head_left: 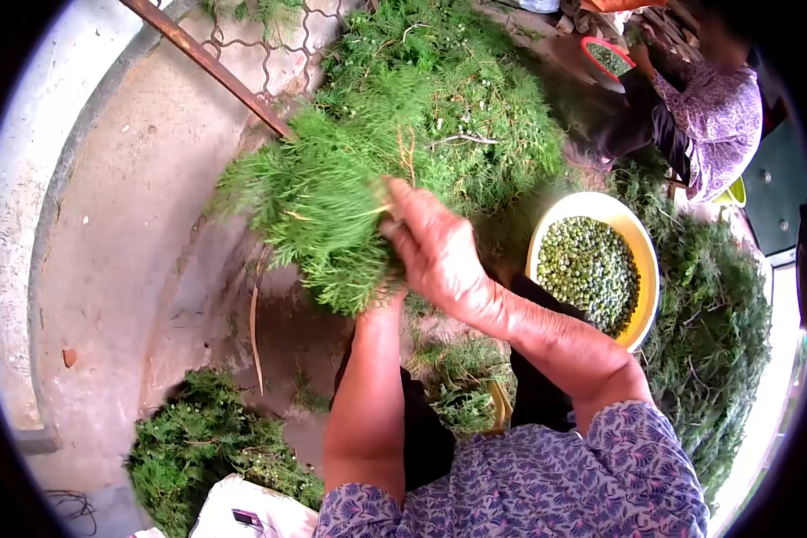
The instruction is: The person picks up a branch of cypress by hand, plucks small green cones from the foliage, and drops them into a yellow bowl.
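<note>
My right hand (435, 247) is closed, its thumb and fingers pinched together at the stem end of a feathery green conifer branch (336, 211). Some blur softens its fingertips. From below, my left forearm reaches up under the same branch; only the wrist of my left hand (381, 305) shows, and the leaves cover its fingers. A yellow bowl (652, 278) full of small round green cones (592, 269) stands to the right of my right forearm. Behind the branch lies a big heap of similar green branches (475, 108).
A wooden pole (211, 67) slants in from the upper left. Cut foliage (211, 448) lies lower left beside a white sack (242, 507), with more greenery (708, 350) at right. A seated co-worker (708, 117) is upper right, near a red-rimmed bowl (606, 61).
</note>
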### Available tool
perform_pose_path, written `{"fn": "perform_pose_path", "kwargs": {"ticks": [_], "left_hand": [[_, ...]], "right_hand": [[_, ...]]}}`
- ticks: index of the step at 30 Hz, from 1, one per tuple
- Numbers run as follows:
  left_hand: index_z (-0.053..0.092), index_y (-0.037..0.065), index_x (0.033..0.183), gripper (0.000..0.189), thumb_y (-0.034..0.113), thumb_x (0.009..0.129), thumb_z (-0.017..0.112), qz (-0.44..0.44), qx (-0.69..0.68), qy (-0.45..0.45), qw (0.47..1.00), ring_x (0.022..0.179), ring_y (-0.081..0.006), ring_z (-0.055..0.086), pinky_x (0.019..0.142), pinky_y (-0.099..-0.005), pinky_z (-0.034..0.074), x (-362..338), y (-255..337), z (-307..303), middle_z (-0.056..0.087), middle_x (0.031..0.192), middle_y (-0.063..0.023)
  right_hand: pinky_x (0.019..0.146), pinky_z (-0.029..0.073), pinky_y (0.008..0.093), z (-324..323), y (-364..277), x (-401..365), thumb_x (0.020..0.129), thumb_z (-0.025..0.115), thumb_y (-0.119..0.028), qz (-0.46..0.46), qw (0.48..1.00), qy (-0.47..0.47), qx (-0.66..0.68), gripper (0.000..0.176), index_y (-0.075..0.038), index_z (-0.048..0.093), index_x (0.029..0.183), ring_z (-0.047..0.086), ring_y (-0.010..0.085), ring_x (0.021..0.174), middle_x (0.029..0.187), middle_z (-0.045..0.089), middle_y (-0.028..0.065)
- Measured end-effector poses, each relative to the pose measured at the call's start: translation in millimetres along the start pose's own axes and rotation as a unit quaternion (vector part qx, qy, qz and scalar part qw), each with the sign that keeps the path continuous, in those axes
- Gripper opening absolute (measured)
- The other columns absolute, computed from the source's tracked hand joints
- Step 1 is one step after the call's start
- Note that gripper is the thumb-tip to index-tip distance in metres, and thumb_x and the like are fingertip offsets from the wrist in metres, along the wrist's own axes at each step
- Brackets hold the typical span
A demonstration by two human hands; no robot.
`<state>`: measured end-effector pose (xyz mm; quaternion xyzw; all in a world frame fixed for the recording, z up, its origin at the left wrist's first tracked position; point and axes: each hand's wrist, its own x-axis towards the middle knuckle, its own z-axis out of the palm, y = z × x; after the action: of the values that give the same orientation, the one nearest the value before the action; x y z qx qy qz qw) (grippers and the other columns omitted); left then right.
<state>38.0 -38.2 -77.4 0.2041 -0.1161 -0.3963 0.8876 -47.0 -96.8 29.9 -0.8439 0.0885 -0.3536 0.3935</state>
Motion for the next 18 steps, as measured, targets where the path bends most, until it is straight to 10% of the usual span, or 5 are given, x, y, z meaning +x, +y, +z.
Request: {"fn": "perform_pose_path", "kwargs": {"ticks": [4, 9, 12, 13, 18], "left_hand": [[0.033, 0.007, 0.132, 0.042, 0.023, 0.093, 0.039, 0.013, 0.109, 0.109, 0.988, 0.119, -0.0194, 0.038, 0.101, -0.0328, 0.030, 2.1, 0.0, -40.1, 0.041, 0.130, -0.0091], [0.033, 0.006, 0.132, 0.043, 0.022, 0.092, 0.036, 0.097, 0.463, 0.032, 0.880, 0.123, -0.0218, 0.034, 0.103, -0.0372, 0.028, -9.8, -10.4, -49.4, 0.039, 0.132, -0.0117], [0.033, 0.005, 0.132, 0.043, 0.024, 0.093, 0.035, 0.104, 0.449, 0.052, 0.886, 0.122, -0.0233, 0.036, 0.102, -0.0378, 0.029, -18.2, -13.0, -34.2, 0.038, 0.132, -0.0125], [0.032, 0.004, 0.132, 0.043, 0.025, 0.094, 0.035, 0.111, 0.482, 0.080, 0.865, 0.121, -0.0235, 0.037, 0.101, -0.0368, 0.030, -16.4, -15.8, -37.7, 0.039, 0.131, -0.0124], [0.034, 0.006, 0.131, 0.043, 0.025, 0.092, 0.040, 0.038, 0.425, 0.095, 0.899, 0.119, -0.0241, 0.039, 0.101, -0.0356, 0.031, -13.6, -24.6, -9.6, 0.041, 0.128, -0.0126]], "right_hand": [[0.063, 0.046, 0.0368, 2.8, 33.6, 9.3, 0.078, 0.056, 0.003, 0.022, 0.990, 0.138, -0.009, 0.034, 0.004, 0.049, 0.111, 0.054, 0.0347, 0.070, 0.080, 0.055, 0.0175], [0.079, 0.042, 0.0360, 14.5, 54.2, 7.7, 0.080, 0.062, -0.014, 0.070, 0.986, 0.148, 0.000, 0.044, 0.007, 0.045, 0.114, 0.050, 0.0353, 0.093, 0.105, 0.049, 0.0220], [0.087, 0.040, 0.0365, 5.7, 52.3, 5.5, 0.081, 0.062, -0.029, 0.055, 0.991, 0.108, -0.059, 0.057, 0.008, 0.041, 0.119, 0.048, 0.0369, 0.102, 0.113, 0.046, 0.0247], [0.095, 0.035, 0.0380, -8.7, 37.8, 7.9, 0.077, 0.063, -0.041, 0.142, 0.981, -0.001, 0.134, 0.073, 0.009, 0.035, 0.124, 0.043, 0.0378, 0.112, 0.120, 0.041, 0.0281], [0.103, 0.027, 0.0368, -2.8, 47.1, 1.4, 0.063, 0.078, -0.038, 0.192, 0.966, -0.068, 0.162, 0.106, 0.013, 0.014, 0.131, 0.037, 0.0308, 0.120, 0.127, 0.038, 0.0272]]}}
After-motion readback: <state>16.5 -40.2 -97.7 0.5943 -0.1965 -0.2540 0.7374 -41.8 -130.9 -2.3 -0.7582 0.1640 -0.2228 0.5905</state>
